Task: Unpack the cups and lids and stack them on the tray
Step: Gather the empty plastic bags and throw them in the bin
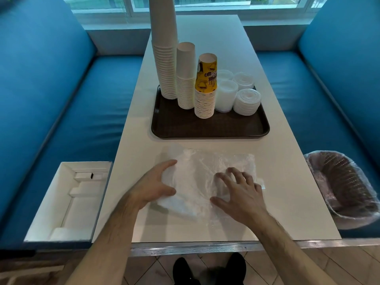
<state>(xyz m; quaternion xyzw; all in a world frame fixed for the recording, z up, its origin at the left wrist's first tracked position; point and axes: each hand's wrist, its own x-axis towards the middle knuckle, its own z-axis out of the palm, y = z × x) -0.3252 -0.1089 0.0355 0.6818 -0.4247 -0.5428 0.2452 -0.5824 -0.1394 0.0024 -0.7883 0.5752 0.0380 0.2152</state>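
Tallest white cup stack [164, 48]: top cut off by upper frame edge. Rearmost lid stack [225, 74], centre frame: mostly hidden behind clear cup stack [225, 95]. Yellow printed cup [206, 76]: lettering inverted, only partly legible. Left hand [153, 187]: fingertips hidden under crumpled plastic bag [207, 182]. Forearms cut by bottom edge.

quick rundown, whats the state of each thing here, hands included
tall white cup stack: upright on tray, top out of frame
shorter white cup stack: upright on tray
yellow-topped cup stack: upright on tray
lid stacks: on tray, right of the cups
tray: near half bare
plastic bag: crumpled, lying on table
left hand: fingers curled round bag's left edge
right hand: fingers spread, pressing on bag
box: open
bin: lined with a bag
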